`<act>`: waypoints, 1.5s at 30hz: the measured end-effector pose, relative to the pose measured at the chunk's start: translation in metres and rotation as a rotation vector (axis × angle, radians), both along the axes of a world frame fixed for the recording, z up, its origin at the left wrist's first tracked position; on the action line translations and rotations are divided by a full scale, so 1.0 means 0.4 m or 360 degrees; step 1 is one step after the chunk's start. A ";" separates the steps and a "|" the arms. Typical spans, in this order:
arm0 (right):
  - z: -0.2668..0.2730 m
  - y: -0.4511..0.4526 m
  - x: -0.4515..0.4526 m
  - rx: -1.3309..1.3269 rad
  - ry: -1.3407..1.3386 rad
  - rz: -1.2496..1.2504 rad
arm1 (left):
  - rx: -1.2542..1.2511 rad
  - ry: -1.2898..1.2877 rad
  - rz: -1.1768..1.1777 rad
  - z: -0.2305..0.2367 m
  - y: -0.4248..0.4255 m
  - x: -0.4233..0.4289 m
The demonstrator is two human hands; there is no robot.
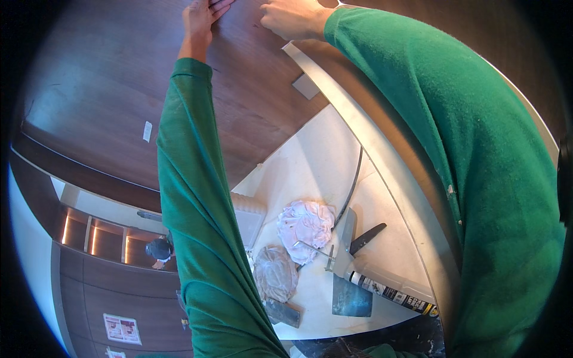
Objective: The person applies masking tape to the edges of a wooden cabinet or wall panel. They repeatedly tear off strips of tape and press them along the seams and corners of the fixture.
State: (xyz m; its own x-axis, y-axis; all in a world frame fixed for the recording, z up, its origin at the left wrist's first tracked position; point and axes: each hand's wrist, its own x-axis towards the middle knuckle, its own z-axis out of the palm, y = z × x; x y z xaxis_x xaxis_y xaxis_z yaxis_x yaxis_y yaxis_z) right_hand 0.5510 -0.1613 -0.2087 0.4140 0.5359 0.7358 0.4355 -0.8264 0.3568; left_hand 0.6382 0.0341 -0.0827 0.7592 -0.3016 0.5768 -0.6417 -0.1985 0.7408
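My left hand [199,20] is at the top edge, fingers apart and partly cut off, against or close to a dark wood-look panel [121,85]. To its right my right hand [288,19] has curled fingers near the end of a pale board edge [358,116]; whether they pinch anything is hidden. Below lie a caulking gun [342,264] with a sealant cartridge [389,291], a crumpled white cloth [306,226], a greyish cloth bundle [275,273], a wide dark flat blade [352,297] and a black-handled tool [368,237].
A black cable [353,183] runs across the pale surface. A small dark block [283,313] and a white container [248,219] are beside my left sleeve. Another person [159,248] is at lit shelves [94,235] in the lower left. Printed sheets [122,329] hang on dark panels.
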 end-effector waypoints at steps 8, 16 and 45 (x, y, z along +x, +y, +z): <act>-0.003 -0.003 0.019 0.0019 -0.0068 0.0010 | 0.0042 0.0023 0.0008 0.007 -0.005 -0.013; 0.002 -0.018 -0.001 0.0244 0.0022 -0.0120 | 0.0075 -0.0076 0.0305 -0.010 -0.040 -0.033; -0.018 -0.018 0.072 0.0170 -0.0128 0.0000 | 0.0737 -0.1740 0.0968 0.039 -0.072 -0.178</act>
State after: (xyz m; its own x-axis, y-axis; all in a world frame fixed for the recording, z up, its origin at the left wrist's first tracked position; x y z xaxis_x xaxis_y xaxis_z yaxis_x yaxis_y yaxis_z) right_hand 0.5799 -0.1683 -0.2157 0.3515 0.4526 0.8195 0.4092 -0.8616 0.3004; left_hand 0.5671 0.0054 -0.0672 0.0577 -0.4144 0.9083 -0.5789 -0.7551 -0.3078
